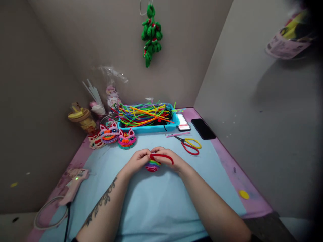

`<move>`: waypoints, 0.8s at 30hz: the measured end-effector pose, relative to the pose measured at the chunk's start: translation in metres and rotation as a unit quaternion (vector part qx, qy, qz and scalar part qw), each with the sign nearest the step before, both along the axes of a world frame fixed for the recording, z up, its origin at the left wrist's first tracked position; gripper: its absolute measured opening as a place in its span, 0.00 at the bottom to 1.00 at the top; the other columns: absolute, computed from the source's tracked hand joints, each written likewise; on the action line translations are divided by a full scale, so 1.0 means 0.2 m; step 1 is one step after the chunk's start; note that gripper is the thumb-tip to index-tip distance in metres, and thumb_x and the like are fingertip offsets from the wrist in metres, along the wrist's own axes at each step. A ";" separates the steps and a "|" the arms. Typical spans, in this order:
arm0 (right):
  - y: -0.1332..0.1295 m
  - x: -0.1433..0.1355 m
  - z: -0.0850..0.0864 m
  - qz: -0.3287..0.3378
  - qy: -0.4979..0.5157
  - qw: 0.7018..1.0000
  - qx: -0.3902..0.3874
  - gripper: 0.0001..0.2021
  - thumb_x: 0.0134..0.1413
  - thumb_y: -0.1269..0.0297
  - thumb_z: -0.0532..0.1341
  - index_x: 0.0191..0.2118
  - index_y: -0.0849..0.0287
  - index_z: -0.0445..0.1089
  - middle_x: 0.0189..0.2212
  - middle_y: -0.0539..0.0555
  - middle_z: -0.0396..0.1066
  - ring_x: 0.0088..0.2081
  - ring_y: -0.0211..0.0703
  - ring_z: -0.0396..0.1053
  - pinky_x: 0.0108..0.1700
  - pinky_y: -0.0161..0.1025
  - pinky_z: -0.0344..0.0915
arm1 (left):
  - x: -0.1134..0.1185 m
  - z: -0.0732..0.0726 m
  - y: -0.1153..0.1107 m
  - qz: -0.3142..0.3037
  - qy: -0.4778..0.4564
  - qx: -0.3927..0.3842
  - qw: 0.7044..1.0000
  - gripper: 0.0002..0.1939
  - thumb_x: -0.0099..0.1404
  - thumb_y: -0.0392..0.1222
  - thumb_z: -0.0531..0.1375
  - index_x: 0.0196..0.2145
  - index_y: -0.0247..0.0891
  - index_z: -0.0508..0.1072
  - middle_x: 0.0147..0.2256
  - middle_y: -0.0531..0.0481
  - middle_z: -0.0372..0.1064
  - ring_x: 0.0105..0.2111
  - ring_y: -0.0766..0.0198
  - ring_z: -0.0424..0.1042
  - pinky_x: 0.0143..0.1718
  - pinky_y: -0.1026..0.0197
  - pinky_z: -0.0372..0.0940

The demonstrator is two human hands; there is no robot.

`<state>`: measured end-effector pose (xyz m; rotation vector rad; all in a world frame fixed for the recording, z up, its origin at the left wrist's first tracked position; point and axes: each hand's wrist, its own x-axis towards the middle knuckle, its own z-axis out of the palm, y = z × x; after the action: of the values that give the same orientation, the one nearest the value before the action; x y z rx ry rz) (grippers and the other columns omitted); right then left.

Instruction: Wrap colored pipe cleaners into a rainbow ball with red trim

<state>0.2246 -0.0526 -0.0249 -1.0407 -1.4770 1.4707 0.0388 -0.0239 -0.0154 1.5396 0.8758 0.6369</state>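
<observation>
A small rainbow-striped craft piece (153,165) is held between both hands above the middle of the pale blue cloth. My left hand (139,159) has its fingers closed on the left side of the piece. On the other side, my right hand (172,159) grips it too, fingers curled behind and thumb near the top. A red fuzzy stem (164,156) starts at the top of the piece between the fingertips and curves right across my right hand, its end bent down. The fingertips behind the piece are partly hidden.
Behind the hands stands a blue tray (148,128) of colourful stems. Finished animal-face crafts (127,139) lie left of it. Scissors (189,145), a pink stem (178,134) and a black phone (203,129) are to the right. A pink glue gun (75,185) lies front left.
</observation>
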 end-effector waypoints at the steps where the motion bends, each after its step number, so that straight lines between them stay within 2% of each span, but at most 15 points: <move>1: 0.00 0.00 -0.01 0.004 0.000 1.000 -0.010 0.20 0.46 0.46 0.64 0.21 0.60 0.72 0.41 0.56 0.64 0.47 0.48 0.64 0.50 0.41 0.58 | 0.00 0.00 0.00 -0.004 0.002 0.004 1.000 0.15 0.57 0.50 0.58 0.25 0.34 0.66 0.22 0.55 0.60 0.23 0.69 0.57 0.26 0.66 0.54; 5: 0.01 -0.01 -0.02 -0.003 0.028 0.998 -0.060 0.20 0.42 0.45 0.66 0.21 0.61 0.72 0.41 0.56 0.64 0.45 0.47 0.64 0.47 0.41 0.58 | -0.01 -0.01 0.01 -0.016 0.005 0.016 1.000 0.15 0.57 0.50 0.58 0.25 0.34 0.66 0.21 0.55 0.59 0.23 0.69 0.56 0.26 0.66 0.53; 11: 0.02 0.00 -0.05 -0.006 0.080 0.993 -0.081 0.19 0.34 0.47 0.70 0.20 0.61 0.72 0.43 0.55 0.62 0.40 0.43 0.64 0.45 0.41 0.59 | -0.01 -0.01 0.01 -0.039 0.015 0.030 0.999 0.16 0.59 0.51 0.57 0.25 0.34 0.65 0.22 0.55 0.59 0.23 0.70 0.56 0.26 0.66 0.53; 17: 0.01 0.00 -0.04 0.003 0.066 0.997 -0.033 0.18 0.42 0.48 0.67 0.22 0.60 0.72 0.40 0.54 0.63 0.38 0.41 0.64 0.45 0.40 0.60 | 0.00 0.02 0.00 -0.050 0.011 0.018 0.999 0.16 0.59 0.51 0.57 0.25 0.34 0.66 0.22 0.55 0.59 0.23 0.70 0.57 0.26 0.66 0.54; 24: 0.01 0.01 0.00 -0.039 0.022 0.999 -0.021 0.14 0.44 0.52 0.66 0.26 0.59 0.73 0.40 0.55 0.66 0.39 0.43 0.65 0.45 0.40 0.59 | 0.00 0.03 0.00 0.002 0.006 0.029 1.000 0.16 0.58 0.52 0.58 0.25 0.34 0.66 0.22 0.54 0.61 0.23 0.69 0.58 0.27 0.66 0.56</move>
<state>0.2265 -0.0504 -0.0248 -1.0719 -1.3652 1.4653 0.0386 -0.0246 -0.0103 1.5959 0.8766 0.6630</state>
